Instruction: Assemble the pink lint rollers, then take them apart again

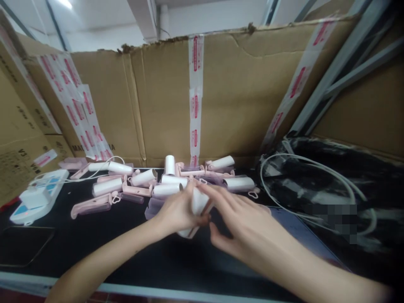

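Observation:
My left hand [178,212] is closed around a white lint roller roll [199,202], held up over the black table. Part of the roll is hidden by my fingers, and a brownish edge shows on its right side. Over the roll's upper right reaches my right hand [243,219], fingers stretched out and thumb apart below; its fingertips are at the roll, though I cannot tell how firmly they touch. Behind both hands lie several white rolls [167,190] and pink lint roller handles [91,205], some with heart-shaped loops, among translucent purple covers [153,208].
A white power strip [41,210] with a plugged-in adapter stands at the left, above a dark flat tablet-like object [25,246]. Tall cardboard [164,105] walls the back. On the right are black plastic wrapping [315,181] and a looped white cable [263,185].

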{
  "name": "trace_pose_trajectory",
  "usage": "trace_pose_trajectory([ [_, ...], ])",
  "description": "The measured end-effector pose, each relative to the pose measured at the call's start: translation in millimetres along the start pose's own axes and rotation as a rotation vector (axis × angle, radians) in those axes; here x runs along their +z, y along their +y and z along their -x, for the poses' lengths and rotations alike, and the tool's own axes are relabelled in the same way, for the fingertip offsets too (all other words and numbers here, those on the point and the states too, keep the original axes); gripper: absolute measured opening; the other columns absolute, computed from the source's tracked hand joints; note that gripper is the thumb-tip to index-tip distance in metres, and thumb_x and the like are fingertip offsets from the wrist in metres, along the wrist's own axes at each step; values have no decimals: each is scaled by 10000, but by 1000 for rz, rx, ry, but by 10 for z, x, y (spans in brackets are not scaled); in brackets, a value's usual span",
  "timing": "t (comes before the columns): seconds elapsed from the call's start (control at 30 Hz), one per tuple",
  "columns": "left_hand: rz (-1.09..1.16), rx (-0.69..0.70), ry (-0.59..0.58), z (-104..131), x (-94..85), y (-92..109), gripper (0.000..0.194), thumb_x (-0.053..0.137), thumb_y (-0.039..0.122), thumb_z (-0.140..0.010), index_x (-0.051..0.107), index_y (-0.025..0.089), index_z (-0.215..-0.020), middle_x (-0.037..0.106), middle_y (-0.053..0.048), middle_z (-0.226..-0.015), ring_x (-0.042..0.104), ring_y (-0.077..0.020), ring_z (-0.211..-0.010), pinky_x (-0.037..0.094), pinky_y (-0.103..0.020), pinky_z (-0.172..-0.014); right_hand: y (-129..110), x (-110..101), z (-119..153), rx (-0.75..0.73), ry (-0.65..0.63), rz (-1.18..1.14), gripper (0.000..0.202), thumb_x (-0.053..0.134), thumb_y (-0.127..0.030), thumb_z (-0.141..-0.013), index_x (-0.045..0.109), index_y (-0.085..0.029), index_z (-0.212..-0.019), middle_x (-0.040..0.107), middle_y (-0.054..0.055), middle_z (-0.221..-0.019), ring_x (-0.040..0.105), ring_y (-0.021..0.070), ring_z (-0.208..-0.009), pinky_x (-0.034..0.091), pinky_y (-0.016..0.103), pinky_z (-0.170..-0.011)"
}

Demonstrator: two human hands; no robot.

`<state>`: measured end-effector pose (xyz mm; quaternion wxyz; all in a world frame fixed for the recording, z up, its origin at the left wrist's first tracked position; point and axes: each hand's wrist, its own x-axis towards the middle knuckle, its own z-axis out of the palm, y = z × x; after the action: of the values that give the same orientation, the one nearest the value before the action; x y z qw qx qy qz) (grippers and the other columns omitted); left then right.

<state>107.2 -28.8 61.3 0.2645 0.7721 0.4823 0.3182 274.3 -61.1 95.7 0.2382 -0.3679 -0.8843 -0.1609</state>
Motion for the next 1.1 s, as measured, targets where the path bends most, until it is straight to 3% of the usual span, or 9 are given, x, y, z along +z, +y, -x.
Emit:
trace_pose_trajectory([
  [0.13, 205, 47, 173, 45, -225, -90, 754, 716, 265, -617, 338, 243, -1268, 616, -33, -996, 619, -211, -848, 499, -331, -746, 269, -25, 12, 157, 108, -354, 505, 481, -259, -824, 344, -236, -1309, 542, 100, -1236, 576, 243, -1062, 492, 387, -866],
  [0.27, 466, 108, 338, 112, -423, -175, 697, 748, 278, -628, 388, 208, -1220, 525, -93, -1211, 564, -226, -1043, 476, -346, -874, 315, 291, -55, 175, -57, -666, 432, 476, -322, -872, 363, -236, -1280, 556, 90, -1197, 600, 199, -1002, 498, 363, -866],
  [0.47, 750, 12, 513, 159, -543, -439, 529, 667, 399, -701, 400, 195, -1109, 556, -84, -1095, 572, -248, -1017, 477, -424, -866, -1, 849, -119, -29, -262, -550, 277, 576, -350, -815, 573, -177, -1031, 531, 133, -1175, 523, 270, -1091, 435, 434, -921],
  [0.57, 831, -6, 439, 199, -501, -513, 510, 665, 397, -684, 371, 208, -1055, 560, -49, -1012, 595, -229, -935, 495, -408, -810, 94, 828, -55, -57, -406, -522, 176, 545, -337, -836, 602, -171, -844, 550, 115, -1104, 566, 243, -993, 456, 397, -875],
  [0.67, 894, -7, 342, 241, -371, -468, 498, 673, 362, -689, 343, 249, -1044, 556, -13, -990, 590, -201, -920, 492, -355, -789, 279, 668, -2, 0, -532, -582, 270, 636, -387, -759, 585, -182, -928, 585, 80, -1022, 588, 234, -916, 476, 385, -824],
  [0.77, 948, 22, 274, 255, -209, -386, 502, 675, 355, -706, 325, 263, -1054, 550, -15, -1041, 571, -197, -983, 468, -340, -835, 335, 596, -17, 103, -398, -801, 654, 681, -484, -696, 440, -191, -1228, 539, 121, -1206, 525, 277, -1103, 446, 423, -905],
  [0.83, 934, 47, 242, 253, -134, -375, 513, 675, 371, -716, 314, 255, -1061, 540, -33, -1096, 547, -205, -1047, 440, -353, -894, 292, 632, -48, 191, -216, -992, 592, 576, -496, -794, 399, -201, -1276, 504, 127, -1282, 502, 253, -1158, 434, 406, -938],
  [0.9, 873, 61, 192, 261, -107, -421, 578, 693, 382, -703, 279, 256, -1085, 512, -59, -1168, 522, -223, -1099, 420, -378, -929, 246, 689, -69, 282, -88, -1058, 418, 491, -463, -862, 505, -200, -1187, 563, 110, -1222, 547, 233, -1103, 449, 379, -919],
  [1.1, 323, -2, 56, 457, -160, -766, 1030, 844, 384, -471, 178, 216, -1239, 340, -162, -1326, 373, -299, -1244, 306, -442, -1043, 302, 686, -89, 289, -93, -813, 351, 418, -404, -913, 651, -168, -1027, 667, 90, -1048, 601, 240, -972, 448, 374, -882],
])
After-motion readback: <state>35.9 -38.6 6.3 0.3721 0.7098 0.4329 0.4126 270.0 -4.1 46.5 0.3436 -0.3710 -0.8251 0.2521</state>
